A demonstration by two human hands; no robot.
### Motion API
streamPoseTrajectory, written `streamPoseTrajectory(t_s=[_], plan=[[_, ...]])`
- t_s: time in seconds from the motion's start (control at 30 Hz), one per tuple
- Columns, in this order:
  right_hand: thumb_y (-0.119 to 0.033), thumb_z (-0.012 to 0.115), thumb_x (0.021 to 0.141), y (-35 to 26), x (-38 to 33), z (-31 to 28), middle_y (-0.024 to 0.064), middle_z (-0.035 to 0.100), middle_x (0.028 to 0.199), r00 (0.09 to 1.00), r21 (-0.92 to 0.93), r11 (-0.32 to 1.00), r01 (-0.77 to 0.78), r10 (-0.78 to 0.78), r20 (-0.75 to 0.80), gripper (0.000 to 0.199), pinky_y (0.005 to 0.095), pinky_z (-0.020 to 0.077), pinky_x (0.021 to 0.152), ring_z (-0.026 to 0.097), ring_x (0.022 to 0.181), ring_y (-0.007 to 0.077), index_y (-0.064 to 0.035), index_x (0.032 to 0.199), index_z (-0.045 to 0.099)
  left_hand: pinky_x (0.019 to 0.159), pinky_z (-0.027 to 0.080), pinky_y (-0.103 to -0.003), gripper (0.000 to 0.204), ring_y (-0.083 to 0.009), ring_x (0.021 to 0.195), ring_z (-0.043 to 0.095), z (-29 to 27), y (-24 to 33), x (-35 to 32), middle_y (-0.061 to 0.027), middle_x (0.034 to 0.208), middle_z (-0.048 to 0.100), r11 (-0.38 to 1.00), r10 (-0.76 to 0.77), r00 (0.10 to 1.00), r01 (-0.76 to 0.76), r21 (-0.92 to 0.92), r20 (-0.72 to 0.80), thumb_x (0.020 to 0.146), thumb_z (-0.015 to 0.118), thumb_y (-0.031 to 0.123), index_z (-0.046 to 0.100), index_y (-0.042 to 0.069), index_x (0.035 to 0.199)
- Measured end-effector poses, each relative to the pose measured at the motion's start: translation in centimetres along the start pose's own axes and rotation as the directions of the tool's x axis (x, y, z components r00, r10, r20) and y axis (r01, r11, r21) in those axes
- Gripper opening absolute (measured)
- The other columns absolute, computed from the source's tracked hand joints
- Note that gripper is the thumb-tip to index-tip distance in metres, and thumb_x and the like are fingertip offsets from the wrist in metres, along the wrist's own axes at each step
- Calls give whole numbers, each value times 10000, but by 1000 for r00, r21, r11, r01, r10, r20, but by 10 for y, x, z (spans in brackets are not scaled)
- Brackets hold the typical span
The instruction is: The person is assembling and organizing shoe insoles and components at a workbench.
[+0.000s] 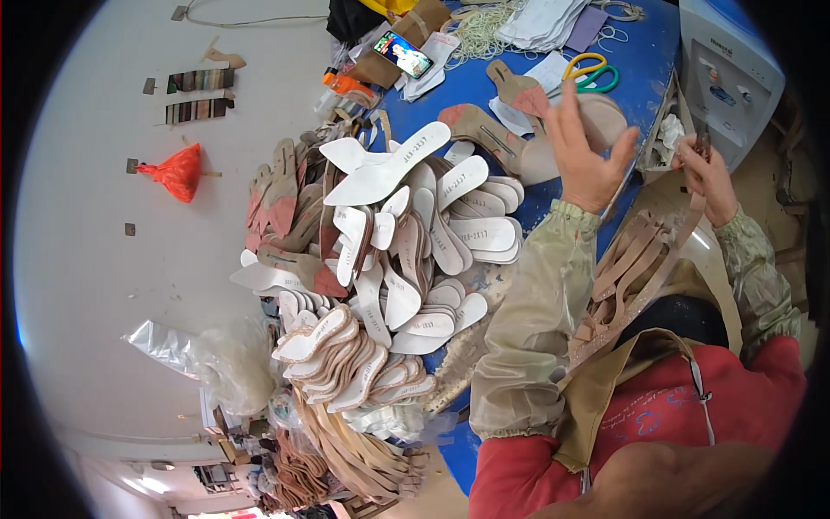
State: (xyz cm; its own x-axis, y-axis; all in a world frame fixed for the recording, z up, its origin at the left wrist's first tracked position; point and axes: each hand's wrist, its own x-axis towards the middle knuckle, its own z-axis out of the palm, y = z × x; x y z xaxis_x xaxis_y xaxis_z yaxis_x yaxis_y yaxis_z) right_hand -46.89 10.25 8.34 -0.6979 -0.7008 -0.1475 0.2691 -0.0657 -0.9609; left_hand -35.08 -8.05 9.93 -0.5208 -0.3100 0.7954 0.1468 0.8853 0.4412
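One long, flat, pinkish-beige strip (690,218) hangs beside the blue tabletop (647,52), grasped by the right hand (711,180); the left hand (590,154) is spread open over the tabletop. Careless pulling could tangle it among neighbouring beige strips (624,264).

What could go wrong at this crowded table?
The loosely stacked white insoles overlap at many angles, so a nudge might send some sliding.

The beige strip in the right hand hangs among other loose strips, so it could snag or tangle.

The scissors lie close beyond the open left hand; a careless reach might knock them.
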Motion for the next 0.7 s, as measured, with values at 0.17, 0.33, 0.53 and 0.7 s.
streamPoseTrajectory(t_s=[0.17,0.33,0.53,0.7], plan=[[-185,547,921,-12,5,19,4,579,718,995,78,993,88,-91,34,125,139,177,400,295,457,-5,-80,988,558,804,409,-395,972,-256,834,471,-54,71,29,-118,969,487,987,58,993,-72,-142,-100,633,833,299,347,-38,1404],[-165,529,920,0,-20,71,-16,536,679,983,26,997,75,-78,165,111,141,186,413,315,468,3,-75,980,555,764,415,-354,924,-271,810,474,-122,101,-49,-119,956,467,981,-186,931,161,103,315,564,831,229,426,-2,1361],[-103,527,901,22,-62,163,-8,520,686,825,-20,994,-103,97,557,85,142,272,468,400,518,29,-54,965,551,793,403,-369,888,-275,861,475,-242,47,-167,-138,1042,489,741,-438,867,198,642,238,571,819,298,463,35,1341],[-51,537,880,87,-108,237,21,577,794,711,-232,959,-163,277,647,69,185,417,629,531,656,80,-42,943,564,911,368,-411,759,-308,1039,470,-280,35,-233,-183,1181,491,715,-342,936,203,669,82,646,777,219,483,34,1322]])
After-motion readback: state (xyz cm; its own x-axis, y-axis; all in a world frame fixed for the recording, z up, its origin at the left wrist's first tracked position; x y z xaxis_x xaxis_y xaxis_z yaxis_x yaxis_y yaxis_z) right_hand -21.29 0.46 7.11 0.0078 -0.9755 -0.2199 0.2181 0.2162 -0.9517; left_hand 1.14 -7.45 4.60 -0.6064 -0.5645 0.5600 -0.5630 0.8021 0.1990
